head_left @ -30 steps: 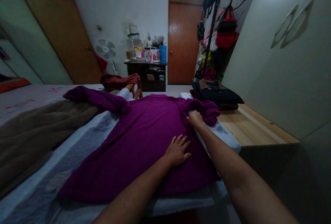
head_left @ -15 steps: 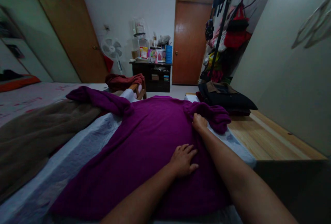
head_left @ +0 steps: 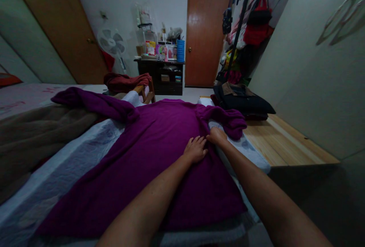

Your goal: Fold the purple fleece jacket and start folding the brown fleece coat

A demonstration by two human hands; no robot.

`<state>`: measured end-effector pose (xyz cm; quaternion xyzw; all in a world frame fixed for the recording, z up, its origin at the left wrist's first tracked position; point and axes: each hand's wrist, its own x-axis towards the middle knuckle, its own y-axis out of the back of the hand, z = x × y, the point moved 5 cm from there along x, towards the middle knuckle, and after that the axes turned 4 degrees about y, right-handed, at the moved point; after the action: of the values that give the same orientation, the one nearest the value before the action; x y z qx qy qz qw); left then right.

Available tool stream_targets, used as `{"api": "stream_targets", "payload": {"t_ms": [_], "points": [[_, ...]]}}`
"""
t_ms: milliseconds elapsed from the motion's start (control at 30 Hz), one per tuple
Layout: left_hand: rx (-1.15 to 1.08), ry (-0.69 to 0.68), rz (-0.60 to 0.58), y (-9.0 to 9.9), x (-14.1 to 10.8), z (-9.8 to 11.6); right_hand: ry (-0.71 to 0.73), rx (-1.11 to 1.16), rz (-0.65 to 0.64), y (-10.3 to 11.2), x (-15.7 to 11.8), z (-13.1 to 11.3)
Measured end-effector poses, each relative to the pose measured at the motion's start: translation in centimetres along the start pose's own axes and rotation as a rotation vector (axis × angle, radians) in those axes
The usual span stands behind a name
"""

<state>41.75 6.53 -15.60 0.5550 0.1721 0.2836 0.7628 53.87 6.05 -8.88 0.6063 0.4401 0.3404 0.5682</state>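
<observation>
Mid-frame, the left hand point(head_left: 195, 150), fingers spread, should press the purple top point(head_left: 154, 148) evenly; the right hand point(head_left: 217, 136) curls at its edge, grip unclear.

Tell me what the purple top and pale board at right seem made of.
Purple top: probably matte knit or fleece; it drapes in soft, rounded folds without shine.

Pale board: wood or wood-look laminate, smooth-looking; lengthwise grain-like streaks show, but don't settle which.

The left forearm point(head_left: 158, 192), cut off below, hides part of the purple garment point(head_left: 159, 136)
</observation>
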Motion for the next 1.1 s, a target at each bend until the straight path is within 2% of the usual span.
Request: {"api": "stream_targets", "payload": {"t_ms": [167,267,333,467,600,733,933,1100], "points": [[-0.049,0.050,-0.019,0.3,-0.1,0.3,-0.060,0.066,0.089,0.9,-0.8,0.2],[-0.115,0.066,0.038,0.3,0.0,0.8,-0.065,0.118,0.114,1.0,-1.4,0.2],[-0.142,0.066,0.072,0.0,-0.1,1.1,-0.036,0.152,0.095,0.9,-2.1,0.2],[-0.135,0.082,0.064,-0.5,-0.6,1.6,0.037,0.198,0.031,-0.1,-4.6,0.3],[-0.122,0.077,0.061,-0.4,-1.1,1.9,0.016,0.173,0.052,-0.3,-6.9,0.8],[-0.067,0.069,0.040,-0.2,-1.4,2.2,-0.024,0.132,0.088,0.4,-8.0,1.0],[-0.019,0.071,0.039,-0.2,-1.4,2.5,0.059,0.020,-0.044,-0.3,-11.1,0.3],[-0.017,0.058,0.030,0.1,-2.0,3.0,0.091,-0.030,0.000,-0.6,-13.5,0.6]]}}
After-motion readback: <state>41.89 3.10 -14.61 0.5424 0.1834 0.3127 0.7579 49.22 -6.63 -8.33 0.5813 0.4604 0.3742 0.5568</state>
